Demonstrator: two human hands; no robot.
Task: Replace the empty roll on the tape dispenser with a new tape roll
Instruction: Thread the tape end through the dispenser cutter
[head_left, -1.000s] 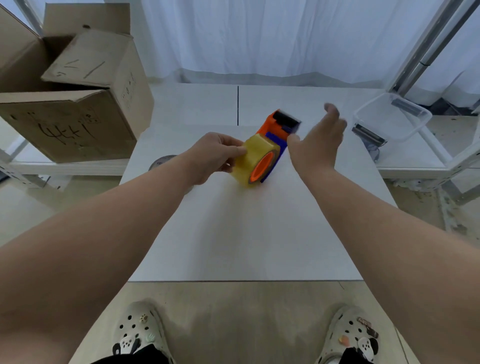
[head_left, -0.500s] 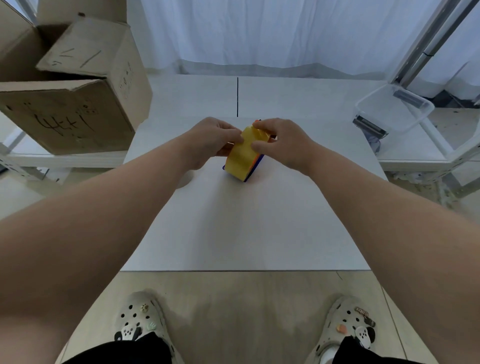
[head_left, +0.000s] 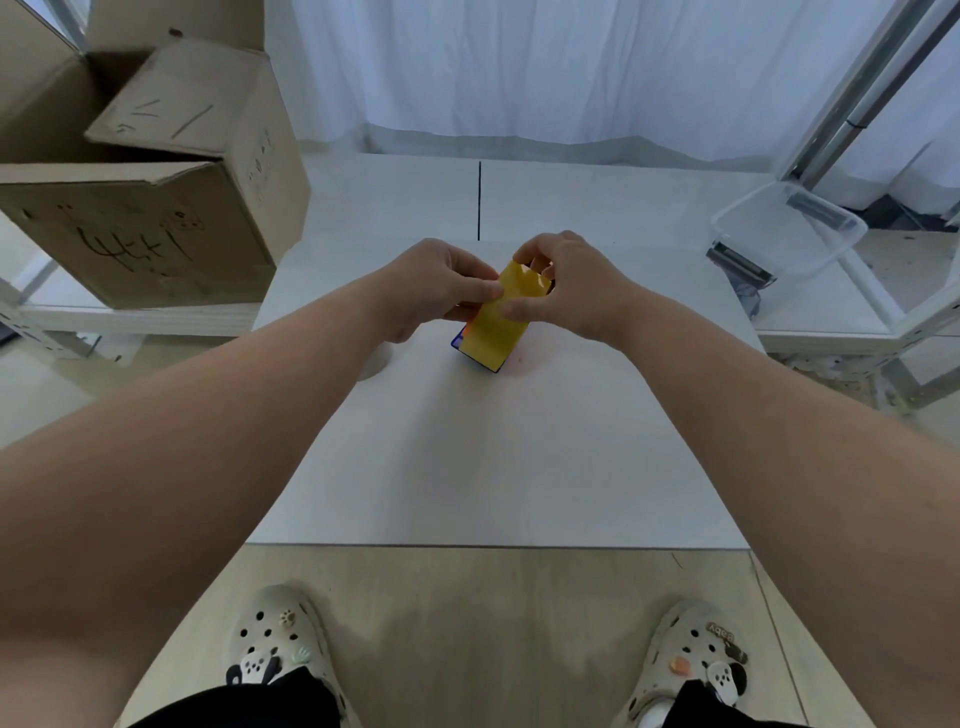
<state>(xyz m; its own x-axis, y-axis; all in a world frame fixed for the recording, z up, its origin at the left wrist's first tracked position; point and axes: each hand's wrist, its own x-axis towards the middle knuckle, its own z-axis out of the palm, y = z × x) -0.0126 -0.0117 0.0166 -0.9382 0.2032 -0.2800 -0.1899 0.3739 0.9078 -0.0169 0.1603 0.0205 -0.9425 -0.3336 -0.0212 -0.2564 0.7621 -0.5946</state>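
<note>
Both hands, left hand (head_left: 441, 288) and right hand (head_left: 563, 288), pinched yellow tape roll (head_left: 498, 322) on dispenser (head_left: 460, 340) over desk (head_left: 493, 457); seating step; next likely: thread tape end.

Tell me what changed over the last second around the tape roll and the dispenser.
The right hand, open and clear of the dispenser a second ago, came in and closed on the yellow tape roll, picking at its top edge. The roll turned edge-on, hiding most of the dispenser. The left hand kept its grip; the cardboard box and clear container stayed put.
</note>
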